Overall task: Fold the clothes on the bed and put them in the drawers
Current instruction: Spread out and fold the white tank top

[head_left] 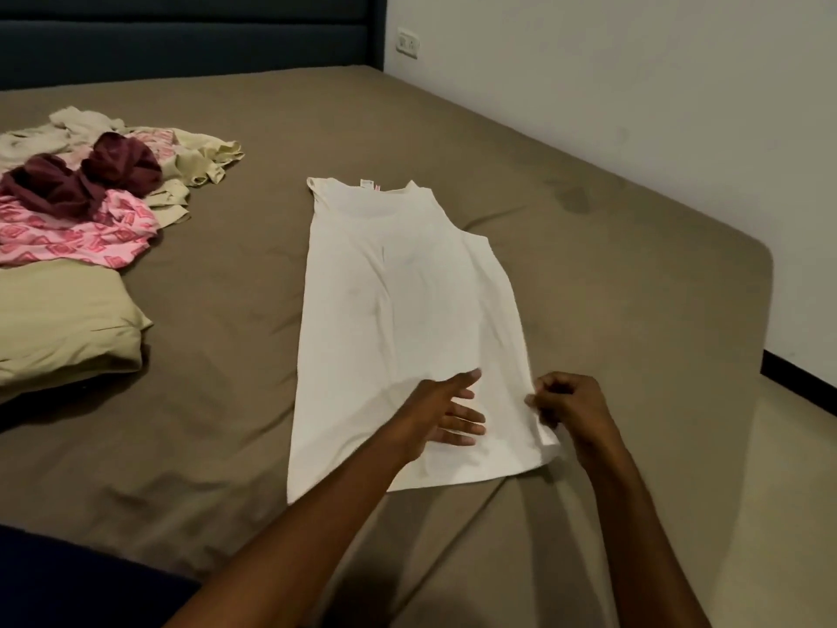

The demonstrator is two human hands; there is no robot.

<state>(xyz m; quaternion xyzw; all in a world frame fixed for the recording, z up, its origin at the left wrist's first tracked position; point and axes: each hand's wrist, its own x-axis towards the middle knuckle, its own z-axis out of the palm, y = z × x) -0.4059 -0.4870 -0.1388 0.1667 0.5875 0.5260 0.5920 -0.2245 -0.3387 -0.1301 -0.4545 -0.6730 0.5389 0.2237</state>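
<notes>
From the head camera, a white sleeveless cotton top (407, 319) lies spread lengthwise on the bed's taupe fitted sheet (589, 247), its neckline and small label pointing toward the dark padded headboard (181, 38) and its hem nearest the person. One long side looks already folded inward, so the garment forms a narrow panel.

The left hand (441, 412) rests flat on the lower part of the top, fingers straight and spread, pressing the fabric down; its grip holds nothing. The right hand (566, 403) sits just beside it at the top's right edge near the hem, fingers curled, its grip pinching that edge of the cloth between thumb and fingertips. Both bare forearms reach in from the bottom of the view.

Well apart, at the left side of the bed, lies a loose heap of unfolded clothes: a pink patterned garment (72, 233), a crumpled maroon garment (86, 176) lying on it, and pale beige pieces (199, 163) behind them. Just in front of that heap sits a pale olive pillow (59, 319). A white wall socket (407, 42) is mounted on the white wall (634, 83) to the right of the headboard.
</notes>
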